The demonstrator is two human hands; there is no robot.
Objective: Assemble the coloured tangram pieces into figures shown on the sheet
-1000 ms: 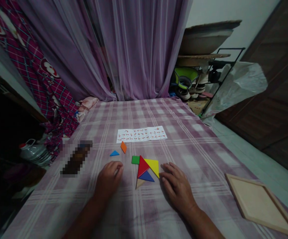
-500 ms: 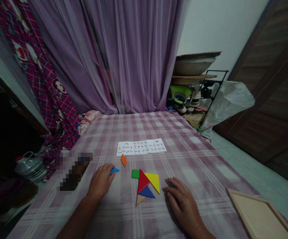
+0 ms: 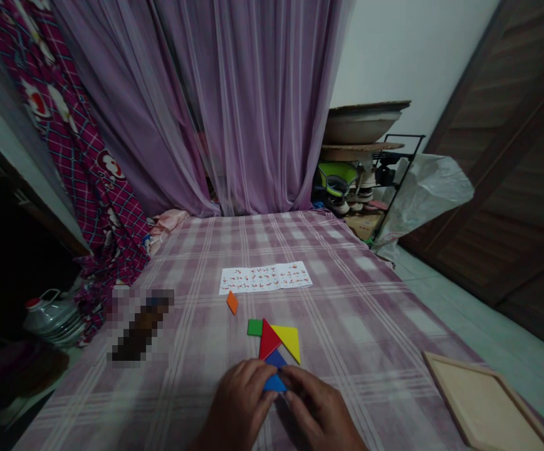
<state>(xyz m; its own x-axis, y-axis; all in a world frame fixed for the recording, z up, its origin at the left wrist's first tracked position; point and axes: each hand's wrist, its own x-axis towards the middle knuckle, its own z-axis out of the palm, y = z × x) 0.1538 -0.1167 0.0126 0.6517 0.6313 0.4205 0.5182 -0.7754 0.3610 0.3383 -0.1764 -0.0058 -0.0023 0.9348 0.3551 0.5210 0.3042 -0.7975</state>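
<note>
Left hand [image 3: 239, 407] and right hand [image 3: 321, 413] met at the near edge of the cloth [image 3: 370, 326], fingertips pinching a blue piece [image 3: 274, 383] between them, likely flat on the cloth; hard to tell in the dim light. It touched the blue triangle [image 3: 276, 359] of the cluster: red [image 3: 268, 340], yellow [image 3: 289, 339], green [image 3: 254, 327]. Orange piece [image 3: 232, 302] lay apart, sheet [image 3: 265, 277] beyond. Tray [image 3: 483, 401] sat far right.

matt checked cloth [image 3: 347, 313], paper sheet [image 3: 265, 277], wooden tray [image 3: 483, 401]
</note>
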